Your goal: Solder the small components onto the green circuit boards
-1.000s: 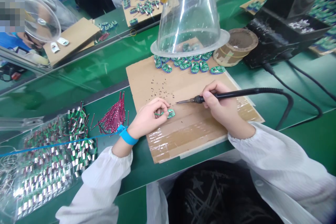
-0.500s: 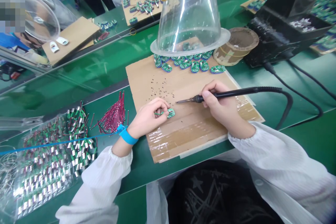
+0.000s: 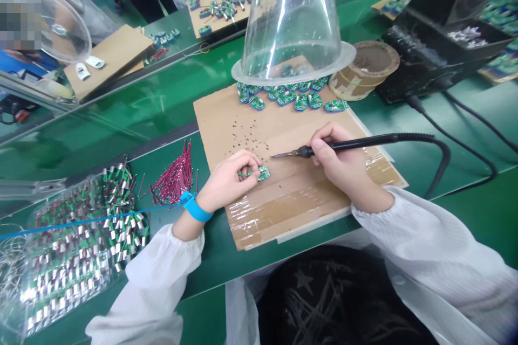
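Observation:
My left hand (image 3: pixel 226 180) pinches a small green circuit board (image 3: pixel 264 173) with a thin component sticking out of it, resting on the cardboard sheet (image 3: pixel 291 197). My right hand (image 3: pixel 340 164) grips a black soldering iron (image 3: pixel 356 144) like a pen. Its metal tip (image 3: pixel 283 155) points left and stays a little above and apart from the board. Several finished blue-edged green boards (image 3: pixel 285 98) lie in a row along the far end of the cardboard. Small dark bits (image 3: pixel 246 135) are scattered between that row and my hands.
To the left lie red wires (image 3: pixel 174 180) and a clear bag of components (image 3: pixel 76 248). A clear fume hood (image 3: pixel 291 21) hangs ahead, beside a round tip cleaner (image 3: pixel 364 70) and a black soldering station (image 3: pixel 437 48). A blue wrist strap (image 3: pixel 195 210) has a cord running left.

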The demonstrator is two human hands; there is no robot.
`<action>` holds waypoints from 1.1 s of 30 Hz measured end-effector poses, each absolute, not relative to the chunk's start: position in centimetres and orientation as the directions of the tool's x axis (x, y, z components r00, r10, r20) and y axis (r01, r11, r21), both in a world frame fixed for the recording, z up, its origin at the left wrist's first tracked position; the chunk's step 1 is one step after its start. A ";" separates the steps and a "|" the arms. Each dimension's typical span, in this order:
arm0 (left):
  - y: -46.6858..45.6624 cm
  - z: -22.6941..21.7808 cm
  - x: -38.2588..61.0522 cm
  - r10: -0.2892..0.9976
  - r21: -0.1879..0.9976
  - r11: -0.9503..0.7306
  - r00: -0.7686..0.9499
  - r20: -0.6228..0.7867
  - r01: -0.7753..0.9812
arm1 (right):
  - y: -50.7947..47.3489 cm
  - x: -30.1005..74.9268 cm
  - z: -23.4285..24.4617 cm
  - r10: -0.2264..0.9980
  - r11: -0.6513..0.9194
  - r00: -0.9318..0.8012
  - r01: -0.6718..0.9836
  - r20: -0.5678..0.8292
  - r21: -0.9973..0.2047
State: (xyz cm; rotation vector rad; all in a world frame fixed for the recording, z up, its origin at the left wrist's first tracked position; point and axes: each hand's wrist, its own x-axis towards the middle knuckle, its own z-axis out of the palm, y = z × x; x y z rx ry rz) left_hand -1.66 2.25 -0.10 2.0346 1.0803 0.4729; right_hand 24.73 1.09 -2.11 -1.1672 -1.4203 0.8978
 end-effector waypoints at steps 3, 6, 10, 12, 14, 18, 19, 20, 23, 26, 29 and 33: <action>2.2 -0.1 -1.6 0.821 0.772 -0.345 0.570 -0.027 0.534 | 1.1 24.7 -2.1 0.969 0.238 0.017 0.193 0.246 -0.952; 2.2 -0.1 -1.7 0.821 0.771 -0.343 0.570 -0.031 0.536 | 1.1 24.7 -2.1 0.968 0.243 0.015 0.201 0.251 -0.949; 2.2 -0.1 -1.7 0.821 0.773 -0.343 0.571 -0.030 0.534 | 1.1 24.8 -2.1 0.967 0.245 0.014 0.195 0.253 -0.950; 2.2 -0.1 -1.7 0.820 0.774 -0.345 0.571 -0.026 0.531 | 1.1 24.8 -2.1 0.968 0.246 0.012 0.191 0.252 -0.950; 2.2 -0.1 -1.6 0.819 0.774 -0.346 0.573 -0.026 0.530 | 1.1 24.8 -2.2 0.965 0.254 0.012 0.192 0.261 -0.948; 2.2 -0.1 -1.6 0.820 0.774 -0.342 0.572 -0.031 0.533 | 1.1 24.8 -2.3 0.955 0.285 0.019 0.195 0.294 -0.938; 2.2 -0.1 -1.6 0.820 0.774 -0.343 0.572 -0.030 0.532 | 1.2 24.8 -2.4 0.954 0.291 0.019 0.193 0.300 -0.937; 2.2 -0.1 -1.6 0.820 0.775 -0.344 0.572 -0.028 0.530 | 1.2 24.8 -2.5 0.953 0.294 0.018 0.190 0.302 -0.937; 2.2 -0.2 -1.6 0.820 0.775 -0.347 0.572 -0.023 0.528 | 1.2 24.9 -2.7 0.953 0.295 0.021 0.173 0.303 -0.940; 2.2 -0.2 -1.6 0.820 0.775 -0.346 0.572 -0.025 0.529 | 1.3 24.9 -2.9 0.951 0.300 0.034 0.155 0.309 -0.941; 2.2 -0.1 -1.6 0.816 0.778 -0.347 0.577 -0.025 0.524 | 1.3 24.9 -3.0 0.931 0.339 0.083 0.162 0.355 -0.927; 2.1 -0.2 -1.7 0.835 0.766 -0.332 0.549 -0.033 0.551 | 1.5 24.7 -2.8 0.862 0.417 0.258 0.131 0.436 -0.900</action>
